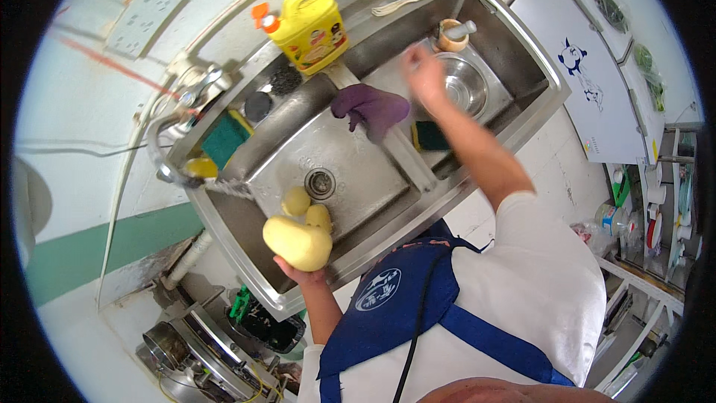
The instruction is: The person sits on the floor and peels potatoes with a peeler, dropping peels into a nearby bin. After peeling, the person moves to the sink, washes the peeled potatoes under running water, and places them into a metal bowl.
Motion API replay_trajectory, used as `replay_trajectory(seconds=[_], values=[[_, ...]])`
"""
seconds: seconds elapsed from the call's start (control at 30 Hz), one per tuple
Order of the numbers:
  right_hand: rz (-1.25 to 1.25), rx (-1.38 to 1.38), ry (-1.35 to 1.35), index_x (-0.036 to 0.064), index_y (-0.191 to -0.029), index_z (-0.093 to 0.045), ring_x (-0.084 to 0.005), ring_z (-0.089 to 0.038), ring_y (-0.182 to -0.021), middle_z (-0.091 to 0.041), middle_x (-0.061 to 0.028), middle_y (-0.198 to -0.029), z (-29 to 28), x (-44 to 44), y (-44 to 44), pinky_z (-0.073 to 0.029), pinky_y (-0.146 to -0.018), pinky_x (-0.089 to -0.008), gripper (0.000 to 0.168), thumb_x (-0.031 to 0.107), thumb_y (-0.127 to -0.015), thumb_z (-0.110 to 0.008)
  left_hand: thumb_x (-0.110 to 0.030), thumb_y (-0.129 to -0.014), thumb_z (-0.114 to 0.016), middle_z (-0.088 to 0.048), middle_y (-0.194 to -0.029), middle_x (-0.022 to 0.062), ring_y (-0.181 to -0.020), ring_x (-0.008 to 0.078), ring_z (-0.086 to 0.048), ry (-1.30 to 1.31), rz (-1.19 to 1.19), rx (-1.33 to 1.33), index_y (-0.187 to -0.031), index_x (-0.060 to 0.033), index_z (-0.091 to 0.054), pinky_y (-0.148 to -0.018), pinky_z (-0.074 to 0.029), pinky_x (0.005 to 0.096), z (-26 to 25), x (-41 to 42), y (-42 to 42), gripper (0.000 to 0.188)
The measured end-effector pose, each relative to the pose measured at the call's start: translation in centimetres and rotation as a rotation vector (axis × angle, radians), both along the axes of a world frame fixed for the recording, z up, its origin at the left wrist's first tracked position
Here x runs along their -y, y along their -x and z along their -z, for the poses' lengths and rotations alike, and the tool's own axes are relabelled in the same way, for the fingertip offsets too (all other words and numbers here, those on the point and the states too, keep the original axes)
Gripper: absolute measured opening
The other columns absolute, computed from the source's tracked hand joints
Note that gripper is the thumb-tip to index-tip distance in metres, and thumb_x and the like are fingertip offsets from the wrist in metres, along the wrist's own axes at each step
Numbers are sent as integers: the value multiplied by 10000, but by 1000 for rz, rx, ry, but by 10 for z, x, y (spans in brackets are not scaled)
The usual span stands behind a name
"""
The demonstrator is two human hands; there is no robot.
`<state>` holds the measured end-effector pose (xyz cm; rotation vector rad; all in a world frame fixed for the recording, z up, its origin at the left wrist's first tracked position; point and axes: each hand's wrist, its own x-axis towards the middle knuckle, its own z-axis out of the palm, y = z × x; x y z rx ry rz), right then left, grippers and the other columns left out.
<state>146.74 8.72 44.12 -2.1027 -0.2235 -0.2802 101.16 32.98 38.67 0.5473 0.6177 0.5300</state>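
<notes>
My left hand [305, 274] holds a large peeled potato [298, 243] from below, over the near left part of the left sink basin [358, 168]. Two smaller peeled pieces, a round potato [296, 201] and a stubby potato [319, 217], lie in the basin close to the drain [320, 183]. Blurred by motion, my right hand [425, 75] is over the right basin, beside a steel bowl [467, 87]; whether its fingers hold something cannot be made out. A purple cloth [375, 106] drapes over the divider between the basins. Water runs from the faucet [168, 170] into the left basin.
A yellow jug [313, 31] with an orange pump stands behind the divider. A wooden mortar [447, 45] with a pestle [463, 29] sits in the right basin. Scouring sponges are at the left rim [226, 137] and near the divider [430, 136]. At right is a white chest freezer [587, 67].
</notes>
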Motion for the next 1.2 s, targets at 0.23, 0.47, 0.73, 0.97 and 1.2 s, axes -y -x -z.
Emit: replay_trajectory(seconds=[0.23, 0.47, 0.73, 0.97, 1.2], values=[[445, 88, 855, 28, -1211, -618, -401, -623, -1107, -657, -202, -1174, 26, 173, -239, -509, -957, -496, 512, 368, -847, -733, -787, -911, -390, -474, -1509, 115, -1326, 389, -507, 7, 71, -45, -1558, -182, -329, -1092, -415, 598, -2, 22, -24, 888], [183, -157, 1169, 59, -1121, -703, -378, -681, -1088, -709, -185, -1152, 76, 219, -328, -545, -906, -518, 345, 319, -920, -601, -525, -963, -503, -567, -1390, 185, -1243, 384, -579, -12, -60, -315, -1477, -41, -417, -1017, -487, 578, -23, 31, -97, 711], [284, 27, 441, -41, -911, -634, -395, -671, -764, -695, -216, -827, 76, 259, -273, -532, -729, -488, 410, 369, -906, -620, -442, -775, -741, -589, -1293, 163, -1146, 292, -626, -151, 238, -98, -1430, 23, -413, -973, -524, 427, -45, 48, -169, 868], [-285, -365, -504, -20, -1203, -582, -152, -642, -814, -689, -128, -1002, -17, 142, -28, -529, -756, -287, 242, 135, -1018, -595, -421, -757, -759, -631, -1220, 136, -1107, 233, -636, -131, 324, -164, -1360, 32, -488, -924, -529, 367, -39, 53, -137, 802], [-919, -835, -20, 34, -944, -631, -192, -596, -566, -622, -61, -716, -34, 6, 104, -475, -523, -339, 170, 203, -962, -644, -444, -747, -781, -629, -1245, 135, -1107, 239, -637, -78, 343, -146, -1374, 32, -486, -928, -531, 373, -24, 53, -88, 841]])
